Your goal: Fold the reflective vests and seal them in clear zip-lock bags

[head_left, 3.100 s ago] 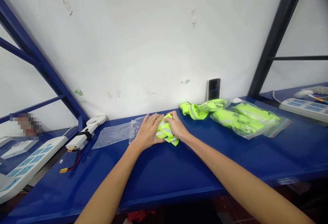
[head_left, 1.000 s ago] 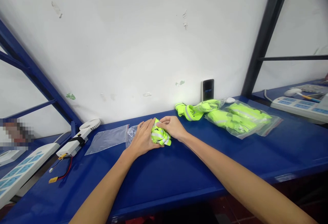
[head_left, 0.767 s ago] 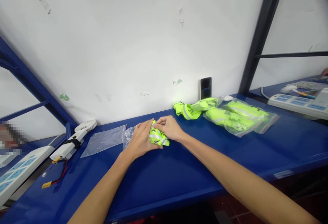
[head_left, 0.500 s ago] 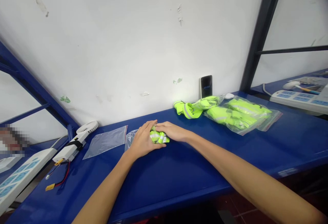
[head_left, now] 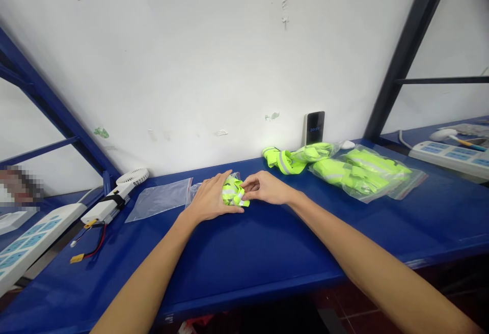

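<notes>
Tabletop (head_left: 267,252): a blue sheet-metal surface; both forearms reach across its near part.
Left hand (head_left: 209,201): palm down and cupped, with the fingers curled round the left side of the neon bundle (head_left: 233,194), pressing it to the tabletop.
Right hand (head_left: 267,190): closed in a pinch, with the thumb and fingertips nipping the bundle's right edge.
Neon bundle: yellow-green cloth with grey reflective bands, folded small, lying between the two hands at mid-tabletop.
Crumpled clear bag (head_left: 192,192): it shows just behind the left hand, touching the bundle; where its mouth lies cannot be told.
Step in hand: judged from the grips, squeezing the fold tight and tidying a loose end.
Next move calls for: one hand holding the fold compact, since the cloth looks springy, while the other is freed.
Flat zip bag (head_left: 160,204): empty, left of the hands.
Small fan (head_left: 132,177): further left, by the frame.
Filled bags (head_left: 362,173): far right, holding the same neon cloth.
Loose neon piece (head_left: 290,157): just beside them.
Phone (head_left: 315,127): upright against the wall.
</notes>
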{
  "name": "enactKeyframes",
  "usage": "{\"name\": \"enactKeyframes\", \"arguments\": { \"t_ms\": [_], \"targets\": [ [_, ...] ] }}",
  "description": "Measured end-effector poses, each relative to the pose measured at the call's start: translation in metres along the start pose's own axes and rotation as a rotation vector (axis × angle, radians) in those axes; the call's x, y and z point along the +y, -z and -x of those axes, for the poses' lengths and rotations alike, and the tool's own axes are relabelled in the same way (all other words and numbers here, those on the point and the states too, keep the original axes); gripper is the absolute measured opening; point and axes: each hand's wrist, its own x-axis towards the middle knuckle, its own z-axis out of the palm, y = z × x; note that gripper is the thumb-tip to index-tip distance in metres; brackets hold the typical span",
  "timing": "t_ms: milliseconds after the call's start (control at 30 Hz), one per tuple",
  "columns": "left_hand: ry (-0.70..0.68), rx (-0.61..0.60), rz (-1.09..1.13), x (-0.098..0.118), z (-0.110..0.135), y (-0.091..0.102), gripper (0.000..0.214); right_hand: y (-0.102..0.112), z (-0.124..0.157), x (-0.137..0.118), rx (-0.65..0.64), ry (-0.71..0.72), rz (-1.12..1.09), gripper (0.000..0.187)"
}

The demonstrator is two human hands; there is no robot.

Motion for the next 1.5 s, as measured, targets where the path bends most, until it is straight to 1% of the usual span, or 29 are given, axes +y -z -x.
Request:
{"name": "enactKeyframes", "arguments": {
  "t_ms": [67, 167, 300, 367, 433, 467, 533, 600, 633, 667, 700, 733, 800, 867, 900, 1000, 1067, 1133, 1200, 1267, 1333, 1400, 1467, 1500],
  "targets": [
    [-0.004, -0.007, 0.013, 0.001, 0.0, 0.0, 0.109, -0.012, -0.002, 0.001, 0.051, 0.011, 0.002, 0.022],
    [-0.079, -0.011, 0.034, 0.005, 0.0, -0.001, 0.098, -0.03, -0.006, -0.003, 0.137, 0.02, 0.081, 0.005],
    [-0.151, 0.049, 0.07, 0.013, -0.002, -0.003, 0.074, -0.049, -0.011, -0.008, 0.231, 0.001, 0.114, 0.009],
    [-0.173, 0.07, 0.068, 0.016, -0.002, -0.003, 0.067, -0.052, -0.013, -0.008, 0.269, -0.026, 0.103, 0.007],
    [-0.188, 0.07, 0.046, 0.018, -0.001, -0.002, 0.067, -0.052, -0.013, -0.008, 0.287, -0.047, 0.081, 0.007],
    [-0.19, 0.066, 0.029, 0.019, 0.0, -0.001, 0.071, -0.05, -0.013, -0.008, 0.266, -0.051, 0.057, 0.007],
    [-0.183, 0.053, -0.019, 0.02, 0.001, 0.002, 0.082, -0.046, -0.012, -0.008, 0.15, -0.066, -0.061, 0.006],
    [-0.173, 0.037, -0.07, 0.021, 0.001, 0.004, 0.092, -0.041, -0.01, -0.009, 0.002, -0.139, -0.293, 0.01],
    [-0.167, 0.032, -0.093, 0.02, 0.001, 0.005, 0.094, -0.04, -0.01, -0.01, -0.049, -0.191, -0.417, 0.014],
    [-0.161, 0.027, -0.111, 0.02, 0.001, 0.006, 0.095, -0.038, -0.009, -0.011, -0.078, -0.237, -0.516, 0.017],
    [-0.155, 0.024, -0.124, 0.02, 0.0, 0.006, 0.097, -0.037, -0.009, -0.012, -0.091, -0.258, -0.57, 0.019],
    [-0.145, 0.02, -0.131, 0.02, 0.0, 0.006, 0.099, -0.037, -0.009, -0.013, -0.096, -0.25, -0.575, 0.02],
    [-0.118, 0.003, -0.13, 0.021, 0.0, 0.006, 0.107, -0.037, -0.009, -0.015, -0.097, -0.183, -0.508, 0.021],
    [-0.08, -0.016, -0.119, 0.023, 0.001, 0.007, 0.105, -0.036, -0.01, -0.013, -0.051, -0.134, -0.462, 0.019],
    [-0.062, -0.025, -0.109, 0.024, 0.002, 0.009, 0.098, -0.035, -0.011, -0.012, -0.004, -0.131, -0.464, 0.017],
    [0.002, -0.039, -0.044, 0.024, 0.006, 0.018, 0.068, -0.032, -0.014, -0.004, 0.16, -0.162, -0.485, 0.014],
    [0.034, -0.044, 0.027, 0.021, 0.007, 0.027, 0.058, -0.03, -0.015, 0.0, 0.219, -0.174, -0.473, 0.015],
    [0.049, -0.042, 0.107, 0.015, 0.006, 0.033, 0.055, -0.027, -0.015, 0.002, 0.217, -0.21, -0.458, 0.018],
    [0.089, -0.032, 0.169, 0.008, 0.004, 0.035, 0.055, -0.025, -0.013, 0.002, 0.153, -0.291, -0.458, 0.023],
    [0.173, -0.027, 0.179, 0.003, 0.0, 0.032, 0.058, -0.025, -0.011, 0.0, 0.055, -0.365, -0.455, 0.024],
    [0.251, -0.074, 0.15, -0.001, -0.004, 0.026, 0.062, -0.027, -0.01, -0.002, -0.006, -0.383, -0.408, 0.019],
    [0.289, -0.171, 0.118, -0.002, -0.006, 0.019, 0.064, -0.031, -0.012, -0.006, -0.012, -0.374, -0.271, 0.014],
    [0.306, -0.254, 0.084, -0.003, -0.008, 0.015, 0.061, -0.037, -0.015, -0.01, 0.046, -0.372, -0.049, 0.008],
    [0.304, -0.276, 0.065, -0.004, -0.008, 0.014, 0.059, -0.04, -0.016, -0.011, 0.09, -0.362, 0.065, 0.006]
  ]
}}
